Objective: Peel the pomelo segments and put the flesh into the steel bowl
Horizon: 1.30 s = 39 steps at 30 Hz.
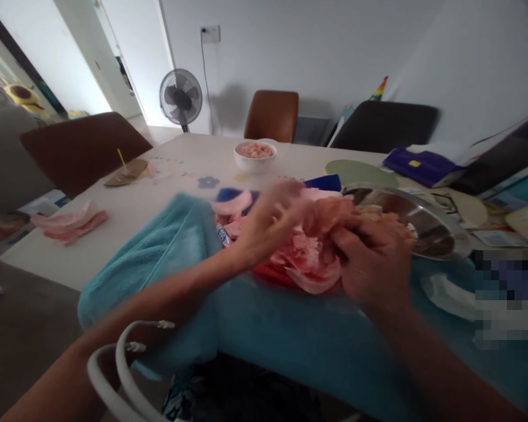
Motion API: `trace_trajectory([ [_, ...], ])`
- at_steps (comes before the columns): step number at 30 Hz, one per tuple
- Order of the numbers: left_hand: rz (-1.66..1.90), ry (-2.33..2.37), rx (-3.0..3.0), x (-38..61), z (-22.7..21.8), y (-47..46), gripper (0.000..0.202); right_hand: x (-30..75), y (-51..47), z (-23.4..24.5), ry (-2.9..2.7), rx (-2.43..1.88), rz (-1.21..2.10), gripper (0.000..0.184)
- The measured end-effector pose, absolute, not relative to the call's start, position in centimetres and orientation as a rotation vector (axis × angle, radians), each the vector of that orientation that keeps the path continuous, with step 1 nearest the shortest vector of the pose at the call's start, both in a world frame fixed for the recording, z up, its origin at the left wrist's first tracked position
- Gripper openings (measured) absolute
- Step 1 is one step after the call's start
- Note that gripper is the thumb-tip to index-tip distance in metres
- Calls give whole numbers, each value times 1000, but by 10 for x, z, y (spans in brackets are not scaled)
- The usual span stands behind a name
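Both my hands meet over a heap of pink fruit pulp and peel (pixel 310 258) lying on a teal towel (pixel 176 246). My left hand (pixel 270 220) is blurred by motion and touches the top of the pink mass. My right hand (pixel 372 261) curls around a pink piece at the heap's right side, its fingers closed on it. A steel bowl (pixel 426 225) holding peeled pink bits sits right behind my right hand.
A white bowl of pink pieces (pixel 255 155) stands mid-table. Pink peel scraps (pixel 70 225) lie at the left edge. Papers, glasses and a purple pouch (pixel 422 167) crowd the right. Chairs (pixel 81 149) ring the table; a fan (pixel 180 98) stands behind.
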<state>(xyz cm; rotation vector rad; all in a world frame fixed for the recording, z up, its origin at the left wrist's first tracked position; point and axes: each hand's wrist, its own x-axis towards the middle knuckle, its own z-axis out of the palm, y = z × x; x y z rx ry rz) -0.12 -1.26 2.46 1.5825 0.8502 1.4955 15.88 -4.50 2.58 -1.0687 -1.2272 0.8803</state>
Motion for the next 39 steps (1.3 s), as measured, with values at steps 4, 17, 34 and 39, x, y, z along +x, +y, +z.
trace_trajectory([
  [4,1758,903,1310,-18,42,7,13,160,-42,32,-1071,-988,750,13],
  [17,1319,831,1579,-6,26,-3,26,154,-43,16,-1174,-1098,870,10],
  [34,937,618,1601,0,19,-7,26,158,-46,20,-1274,-1148,1062,12],
  [39,915,549,1512,-5,16,-2,33,167,-39,28,-1171,-954,1467,11],
])
